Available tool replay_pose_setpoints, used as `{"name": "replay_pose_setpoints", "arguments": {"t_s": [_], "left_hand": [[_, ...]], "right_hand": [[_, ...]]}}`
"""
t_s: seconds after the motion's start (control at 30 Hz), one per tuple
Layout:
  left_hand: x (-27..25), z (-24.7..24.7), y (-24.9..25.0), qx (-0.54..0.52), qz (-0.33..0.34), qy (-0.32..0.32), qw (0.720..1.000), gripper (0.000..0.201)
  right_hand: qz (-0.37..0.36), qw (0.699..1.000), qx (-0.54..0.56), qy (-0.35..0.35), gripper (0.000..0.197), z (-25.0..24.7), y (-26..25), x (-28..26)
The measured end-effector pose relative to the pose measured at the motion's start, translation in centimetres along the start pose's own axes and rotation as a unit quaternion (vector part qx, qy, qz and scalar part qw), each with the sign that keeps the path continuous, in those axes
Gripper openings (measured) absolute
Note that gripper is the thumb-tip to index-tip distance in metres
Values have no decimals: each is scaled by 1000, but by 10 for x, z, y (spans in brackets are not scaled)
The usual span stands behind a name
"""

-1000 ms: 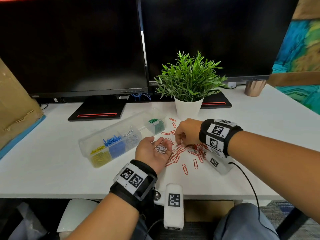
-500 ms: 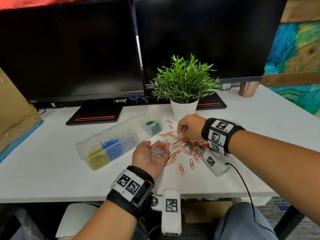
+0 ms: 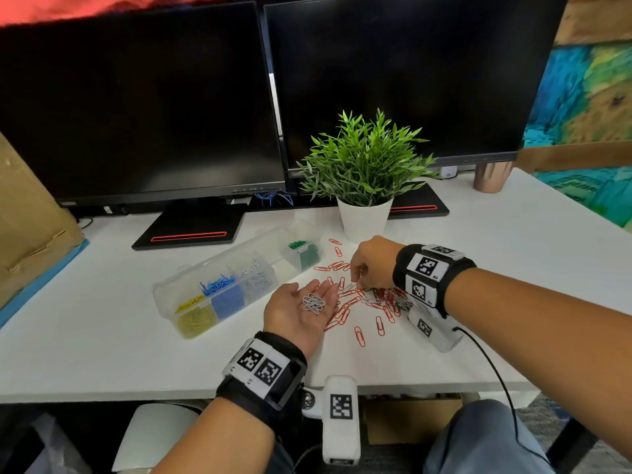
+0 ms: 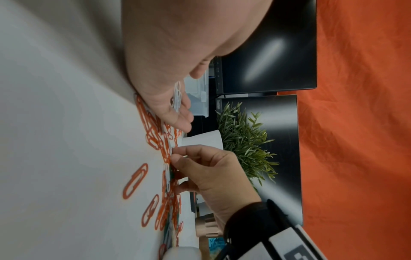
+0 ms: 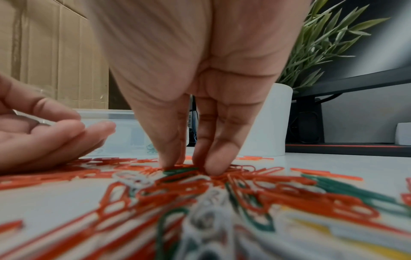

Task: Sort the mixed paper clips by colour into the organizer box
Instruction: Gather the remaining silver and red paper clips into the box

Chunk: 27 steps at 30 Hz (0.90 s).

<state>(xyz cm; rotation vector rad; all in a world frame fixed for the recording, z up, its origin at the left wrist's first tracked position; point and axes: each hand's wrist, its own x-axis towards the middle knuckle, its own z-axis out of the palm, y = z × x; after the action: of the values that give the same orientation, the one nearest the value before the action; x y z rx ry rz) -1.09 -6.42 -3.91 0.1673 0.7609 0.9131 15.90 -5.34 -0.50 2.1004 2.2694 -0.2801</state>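
A potted plant (image 3: pixel 364 172) stands just behind the red clips (image 3: pixel 359 302); left hand (image 3: pixel 301 311) cups white clips (image 3: pixel 313 302) on relaxed fingers (image 3: pixel 325 290); right hand's (image 3: pixel 372 263) fingers (image 5: pixel 213 158) press together into the pile.

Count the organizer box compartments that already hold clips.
4: yellow clips at the near end, blue clips next, white clips third, green clips at the far end. The compartment between white and green looks empty.

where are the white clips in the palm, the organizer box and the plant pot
white clips (image 3: pixel 313 303), head view, middle of the bunch.
organizer box (image 3: pixel 163 293), head view, near left wall.
plant pot (image 3: pixel 364 218), head view, front of the white pot.
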Motion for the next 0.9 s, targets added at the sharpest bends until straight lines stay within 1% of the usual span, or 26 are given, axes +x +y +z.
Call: {"name": "replay_pose_setpoints", "arguments": {"t_s": [0.27,0.47,0.67,0.77,0.9], "left_hand": [[4,-6,-4,-8,16,-13,1000,33],[3,-9,-4,-26,23,-17,999,33],[3,-11,-5,-43,29,-24,998,34],[3,-12,-5,-49,29,-27,998,34],[4,-12,-6,-52,31,-29,998,33]], "right_hand": [[-11,1000,-21,7,16,1,-4,-6],[-18,998,-49,-21,11,4,-7,-1],[2,994,-98,-52,23,8,-13,4],[0,993,-106,-52,28,8,-17,2],[-29,994,-96,-32,20,10,-21,5]]}}
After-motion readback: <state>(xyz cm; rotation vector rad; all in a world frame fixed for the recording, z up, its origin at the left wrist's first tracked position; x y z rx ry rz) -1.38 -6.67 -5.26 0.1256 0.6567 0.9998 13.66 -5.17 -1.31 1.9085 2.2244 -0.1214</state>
